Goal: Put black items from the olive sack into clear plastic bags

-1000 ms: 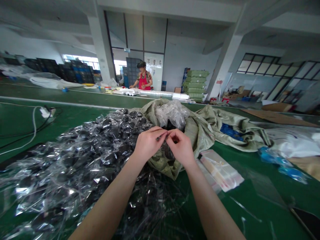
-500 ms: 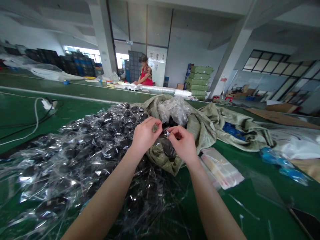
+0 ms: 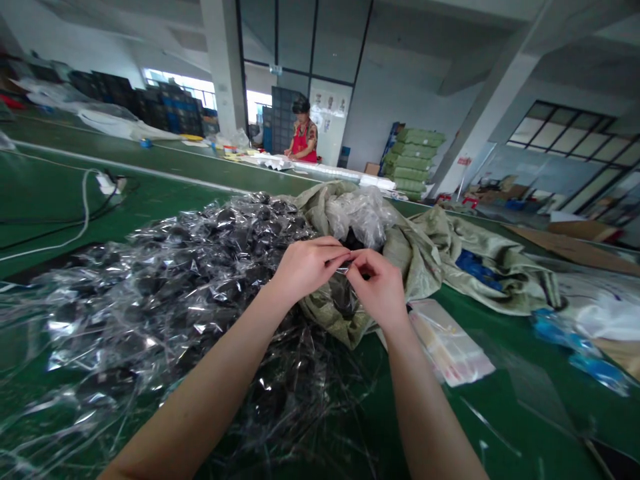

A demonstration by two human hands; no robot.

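My left hand [image 3: 311,265] and my right hand [image 3: 379,285] meet at their fingertips over an open woven sack. Both pinch the top edge of a clear plastic bag [image 3: 343,297], which hangs below them with something dark inside. Its contents are partly hidden by my fingers, and I cannot make out their kind. Under and behind the hands lies the olive-green woven sack [image 3: 423,263], with crumpled clear plastic [image 3: 363,217] at its mouth. Left of my hands spreads a large heap of clear bags [image 3: 200,287] holding dark rounded items.
Flat clear bags [image 3: 453,343] lie in a stack right of my right forearm. Farther right are a second woven sack [image 3: 520,287] with blue contents and blue plastic pieces [image 3: 565,333]. A white cable [image 3: 86,207] crosses the green table. A co-worker [image 3: 303,137] stands behind another table.
My left hand has come over to my right, so the fingertips now meet at the bag's top. The small greenish thing by my left fingers no longer shows. The view has shifted slightly.
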